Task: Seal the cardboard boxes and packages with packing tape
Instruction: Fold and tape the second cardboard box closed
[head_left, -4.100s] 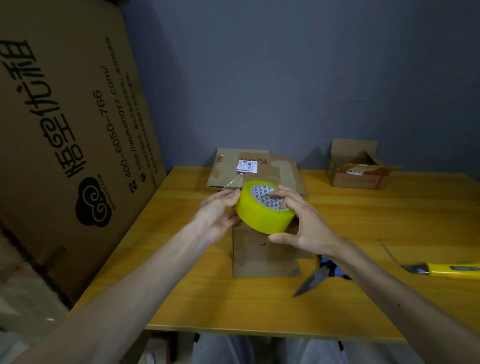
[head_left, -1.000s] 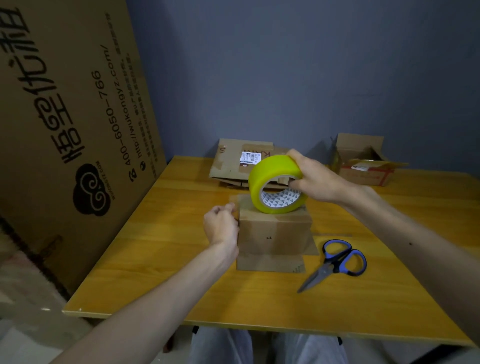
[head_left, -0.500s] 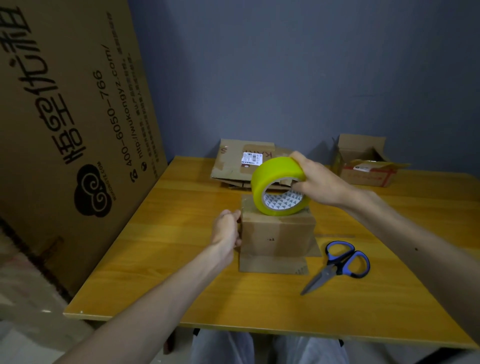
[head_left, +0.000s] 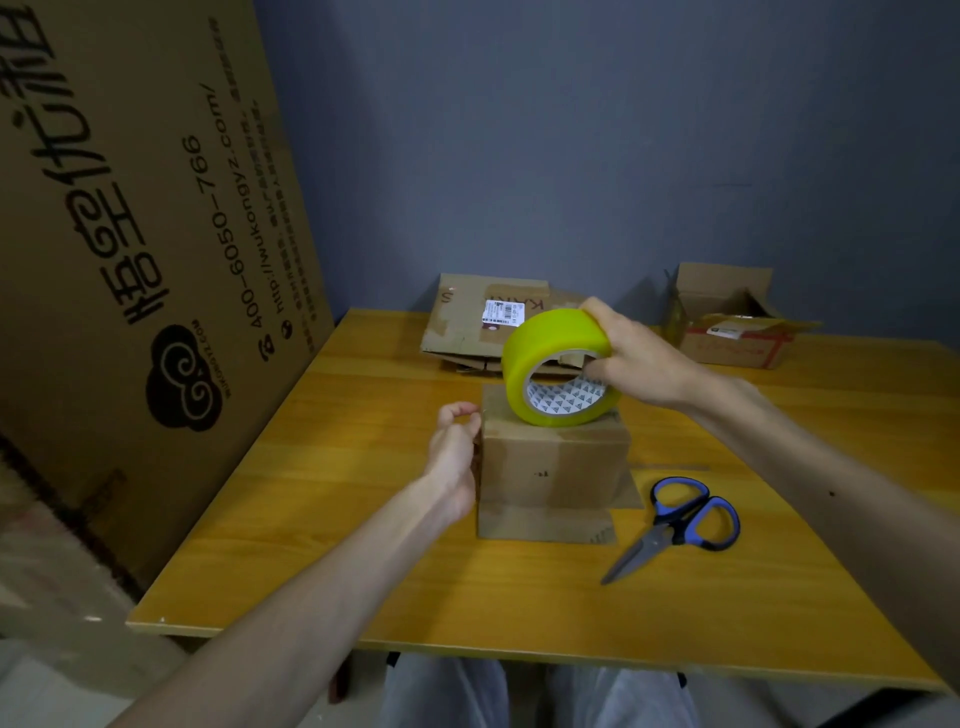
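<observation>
My right fingers (head_left: 597, 318) gripped the tape roll (head_left: 550, 335) standing on the box (head_left: 556, 462); my left fingers (head_left: 460, 414), just leftward, curled at its edge (pinching tape, I could not tell).

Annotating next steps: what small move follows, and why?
Probably pull the yellow packing tape roll rightward across the small brown cardboard box: the right hand grips it resting on the box top, while the left hand, fingers curled, sits at the box's top left edge.
</observation>
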